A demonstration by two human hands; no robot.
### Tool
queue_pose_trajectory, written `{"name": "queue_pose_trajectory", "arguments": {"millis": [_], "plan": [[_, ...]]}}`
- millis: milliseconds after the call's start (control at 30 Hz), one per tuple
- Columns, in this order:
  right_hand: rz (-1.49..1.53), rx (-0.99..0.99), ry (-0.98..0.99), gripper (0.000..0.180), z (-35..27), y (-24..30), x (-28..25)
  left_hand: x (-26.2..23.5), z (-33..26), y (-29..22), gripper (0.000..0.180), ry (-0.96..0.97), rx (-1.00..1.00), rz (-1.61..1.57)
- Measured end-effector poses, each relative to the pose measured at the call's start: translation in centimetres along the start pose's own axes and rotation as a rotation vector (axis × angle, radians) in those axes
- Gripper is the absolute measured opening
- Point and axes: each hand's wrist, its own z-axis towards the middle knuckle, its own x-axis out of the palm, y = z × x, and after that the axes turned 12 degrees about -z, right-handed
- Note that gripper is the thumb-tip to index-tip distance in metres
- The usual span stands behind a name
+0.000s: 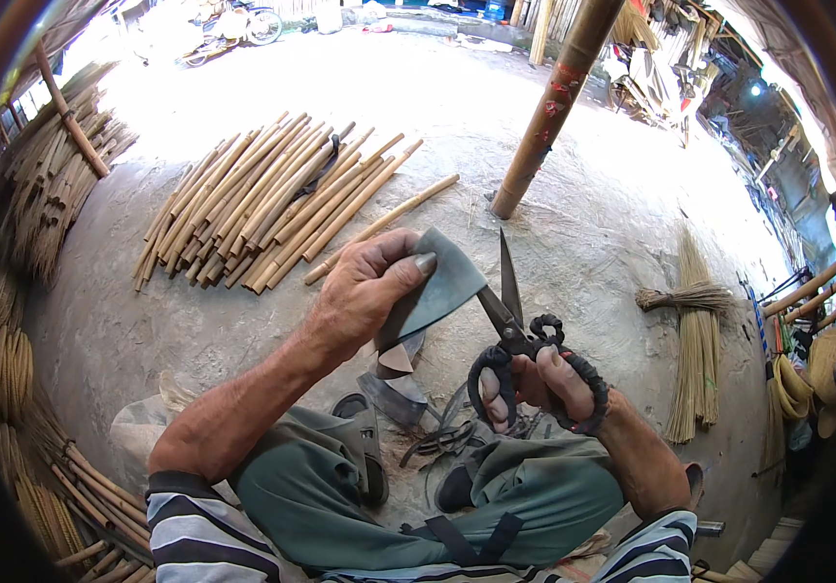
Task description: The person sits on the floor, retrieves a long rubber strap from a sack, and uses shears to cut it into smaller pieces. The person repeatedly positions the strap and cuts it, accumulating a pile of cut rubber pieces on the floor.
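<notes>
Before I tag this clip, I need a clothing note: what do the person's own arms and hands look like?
The left hand and right hand wear no gloves, and no watch shows on either wrist. The forearms are bare up to sleeves with dark and whitish stripes; a dark band edges the left one.

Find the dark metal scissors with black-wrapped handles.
The scissors are right of centre in the head view, open in the right-hand grip, one blade at the flat grey sheet in the left-hand grip.

Scissors [511, 334]: dull metal. Sheet [443, 284]: smooth, rubbery-looking. Poles [253, 216]: smooth bamboo. Ground [175, 335]: rough.
</notes>
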Motion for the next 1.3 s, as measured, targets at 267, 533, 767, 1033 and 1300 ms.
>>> {"name": "queue_pose_trajectory", "arguments": {"millis": [267,533,767,1033,1300], "plan": [[0.167,-0.011,0.007,0.080,0.3,-1.0,0.4,1.3,-0.3,0.2,0.020,0.025,0.026,0.186],[0.056,0.133,-0.063,0.075,-0.7,-0.2,1.1,0.6,-0.5,-0.4,0.020,0.025,-0.023,0.212],[0.065,0.063,-0.059,0.075,-0.1,-0.4,1.7,1.1,-1.1,-0.3,0.023,0.162,-0.006,0.376],[-0.065,0.193,-0.134,0.073,-1.2,1.1,1.7,0.7,-1.2,0.0,0.021,0.141,-0.065,0.274],[-0.266,0.224,-0.191,0.075,-1.0,1.3,1.7,0.3,-1.4,0.5,0.021,0.157,-0.164,0.247]]}}
